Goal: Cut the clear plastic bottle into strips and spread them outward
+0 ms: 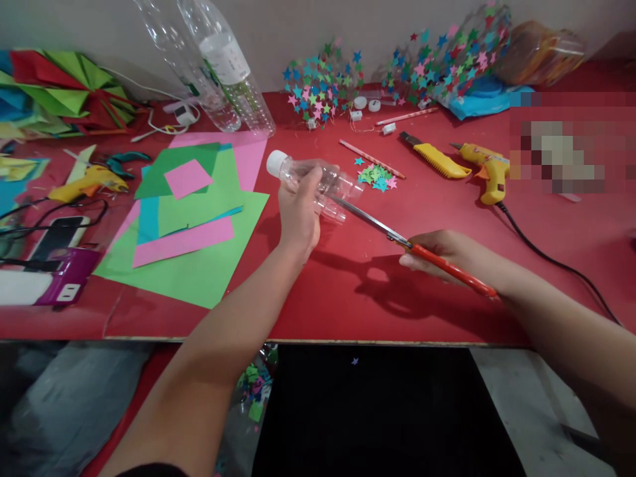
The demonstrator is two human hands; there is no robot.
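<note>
My left hand (298, 215) fingers are gripping the clear bottle (322, 180) above the red desk (377, 305) middle; right hand (447, 255) fingers are clamping orange scissors (377, 227), blades touching the bottle.

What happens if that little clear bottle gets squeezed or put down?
The bottle looks empty and thin, so probably light and easily dented by the left hand. Being round, it could roll on the table. The scissors may skid on its smooth side.

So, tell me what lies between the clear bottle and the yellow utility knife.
In the head view, a pink pencil and a small pile of paper stars lie between the clear bottle and the yellow utility knife.
</note>
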